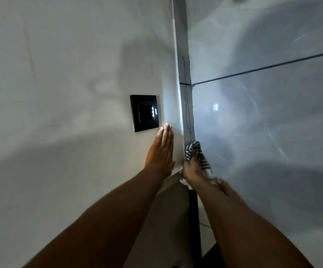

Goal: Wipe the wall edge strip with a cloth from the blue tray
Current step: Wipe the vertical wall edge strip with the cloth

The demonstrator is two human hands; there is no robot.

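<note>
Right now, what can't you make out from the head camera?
- Blue tray: not in the head view at all.
- Cloth: its lower part is motion-blurred and partly covered by the right hand, so its full shape is unclear.
- Edge strip: the stretch under the cloth and hand is hidden; dirt on it cannot be judged.
- Black wall switch: glare hides its markings.
- Left hand: its palm is turned away toward the wall.

Cloth (pixel 195 153) in my right hand (pixel 192 171): soft woven fabric, dark and white stripes, matt. Edge strip (pixel 185 105): smooth grey, dull sheen, thin blue scribble marks. Wall (pixel 69 74) under my left hand (pixel 161 151): matt white paint. Tiles (pixel 273 113): glossy, streaked, reflective. Switch plate (pixel 144 112): glossy black.
</note>
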